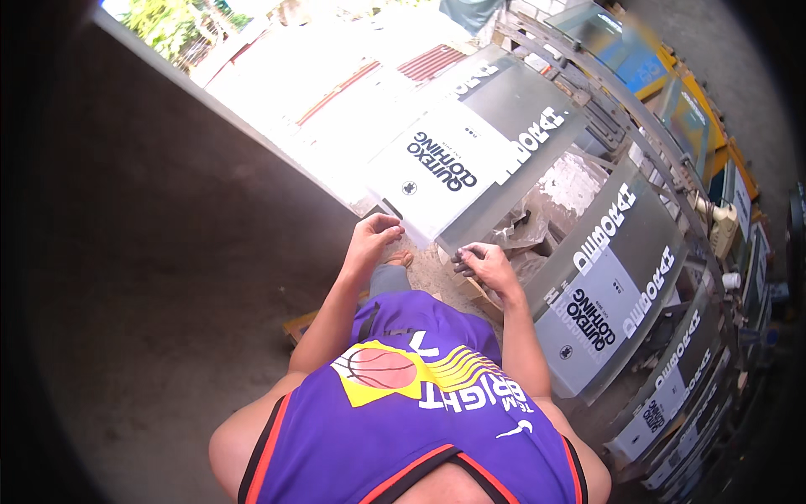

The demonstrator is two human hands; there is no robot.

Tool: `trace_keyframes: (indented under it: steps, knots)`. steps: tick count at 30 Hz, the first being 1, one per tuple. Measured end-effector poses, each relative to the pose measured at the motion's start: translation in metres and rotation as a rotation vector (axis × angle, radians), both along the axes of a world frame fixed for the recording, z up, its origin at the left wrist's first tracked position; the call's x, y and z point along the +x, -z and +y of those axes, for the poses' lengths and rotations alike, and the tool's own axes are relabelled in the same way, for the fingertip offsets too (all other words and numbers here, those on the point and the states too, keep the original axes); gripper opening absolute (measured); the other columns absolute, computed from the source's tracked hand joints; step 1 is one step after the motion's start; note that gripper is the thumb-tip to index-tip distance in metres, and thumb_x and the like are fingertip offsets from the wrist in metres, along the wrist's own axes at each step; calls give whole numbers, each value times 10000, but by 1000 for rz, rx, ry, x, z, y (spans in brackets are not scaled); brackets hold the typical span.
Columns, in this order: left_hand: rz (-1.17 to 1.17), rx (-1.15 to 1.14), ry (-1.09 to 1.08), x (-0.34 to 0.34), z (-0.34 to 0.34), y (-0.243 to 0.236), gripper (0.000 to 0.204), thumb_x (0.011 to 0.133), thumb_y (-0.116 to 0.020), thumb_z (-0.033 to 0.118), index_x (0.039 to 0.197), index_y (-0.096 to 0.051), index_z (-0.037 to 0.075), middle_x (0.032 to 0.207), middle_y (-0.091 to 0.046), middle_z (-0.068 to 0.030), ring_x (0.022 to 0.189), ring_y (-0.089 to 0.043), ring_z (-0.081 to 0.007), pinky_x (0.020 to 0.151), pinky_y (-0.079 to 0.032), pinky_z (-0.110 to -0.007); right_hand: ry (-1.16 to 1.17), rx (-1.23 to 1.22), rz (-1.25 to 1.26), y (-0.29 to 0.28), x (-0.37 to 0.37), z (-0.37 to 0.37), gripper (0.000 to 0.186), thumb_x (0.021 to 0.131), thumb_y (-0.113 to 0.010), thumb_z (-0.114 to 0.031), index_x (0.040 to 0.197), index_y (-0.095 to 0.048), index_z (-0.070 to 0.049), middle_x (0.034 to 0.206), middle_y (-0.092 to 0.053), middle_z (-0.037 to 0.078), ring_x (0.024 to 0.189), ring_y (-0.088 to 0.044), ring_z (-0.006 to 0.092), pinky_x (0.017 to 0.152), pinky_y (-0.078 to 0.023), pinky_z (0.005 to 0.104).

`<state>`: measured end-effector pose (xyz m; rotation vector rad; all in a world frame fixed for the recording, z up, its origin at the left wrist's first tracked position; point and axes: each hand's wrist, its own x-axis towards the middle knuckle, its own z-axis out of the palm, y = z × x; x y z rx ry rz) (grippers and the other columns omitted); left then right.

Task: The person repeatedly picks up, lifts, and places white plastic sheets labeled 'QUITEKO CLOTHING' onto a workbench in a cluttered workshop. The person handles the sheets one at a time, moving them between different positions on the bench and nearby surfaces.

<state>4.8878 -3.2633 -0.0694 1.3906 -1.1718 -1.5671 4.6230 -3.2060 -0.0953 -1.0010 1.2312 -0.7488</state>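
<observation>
Just in front of me, a grey board lies tilted, with a white printed sheet on it. My left hand is at the sheet's near left corner, thumb and fingertips pinched on its thin edge. By the near right corner is my right hand, its fingers curled together and stained dark. Whether those right fingertips grip the sheet's edge is too small to make out. To the right of that hand, a second grey board bears a similar printed light grey sheet.
More printed boards stand in a row at the lower right. Behind them runs a curved rack with yellow-framed panels. Crumpled plastic lies between the two nearest boards. A dark floor spreads on the left, and bright daylight floods the far side.
</observation>
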Motion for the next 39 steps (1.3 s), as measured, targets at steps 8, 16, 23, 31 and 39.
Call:
trace_keyframes:
  steps: [8, 16, 23, 31, 39]
  knots:
    - [-178, 227, 433, 61, -152, 49, 288, 876, -688, 164, 1043, -618, -60, 924, -687, -121, 788, -629, -135, 730, -510, -264, 220, 285, 210, 49, 89, -26, 393, 916, -632, -335, 1036, -695, 34, 836, -714, 119, 733, -643, 149, 688, -507, 288]
    - [-222, 351, 430, 102, -199, 68, 414, 934, -639, 292, 1118, -589, -75, 955, -666, -155, 791, -633, -179, 687, -499, -295, 741, 283, 139, 80, 142, -16, 424, 921, -647, -302, 1153, -632, 53, 905, -693, 112, 785, -626, 183, 752, -488, 327]
    - [-159, 370, 694, 96, -230, 55, 260, 985, -554, 237, 895, -616, 1, 708, -609, -53, 552, -558, -127, 572, -442, -270, 1174, 98, -331, 65, 164, -33, 196, 940, -625, -176, 987, -670, 9, 901, -659, 28, 844, -579, 93, 753, -446, 249]
    - [356, 8, 592, -3, -290, -79, 248, 990, -539, 194, 824, -595, 19, 695, -577, -23, 568, -509, -90, 550, -412, -241, 1247, -567, -353, -74, 69, -128, 100, 910, -632, -116, 939, -675, -30, 885, -673, 32, 858, -601, 126, 794, -445, 268]
    - [574, -220, 561, -8, -295, -122, 211, 987, -563, 175, 928, -612, -21, 804, -641, -63, 658, -585, -122, 638, -465, -256, 1228, -869, -254, -122, 54, -150, 86, 911, -638, -92, 936, -672, -18, 913, -660, 17, 851, -572, 104, 821, -415, 249]
